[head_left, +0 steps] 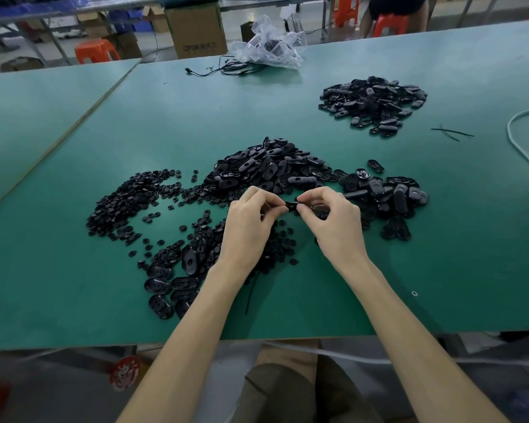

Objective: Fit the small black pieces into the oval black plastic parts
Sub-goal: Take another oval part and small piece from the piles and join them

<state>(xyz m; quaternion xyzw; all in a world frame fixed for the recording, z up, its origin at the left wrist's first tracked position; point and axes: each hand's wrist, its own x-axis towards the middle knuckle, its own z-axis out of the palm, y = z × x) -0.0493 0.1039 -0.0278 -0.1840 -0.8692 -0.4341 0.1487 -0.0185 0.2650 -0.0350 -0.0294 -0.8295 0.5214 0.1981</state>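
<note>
The left hand (249, 222) and right hand (333, 221) meet over the green worktop (74, 270), fingertips of both pinching one oval part (290, 206). Small black pieces (129, 203) lie left of the left hand, with a heap of oval parts (272, 169) just beyond both.

The table (165, 123) is green. The oval parts (269, 169) at centre are glossy black; the small pieces (129, 203) toward the left edge are black. The heap (374, 102) near the far right corner is black. The bag (269, 44) at the far edge is clear; the cable (508, 129) at the right edge is white.
</note>
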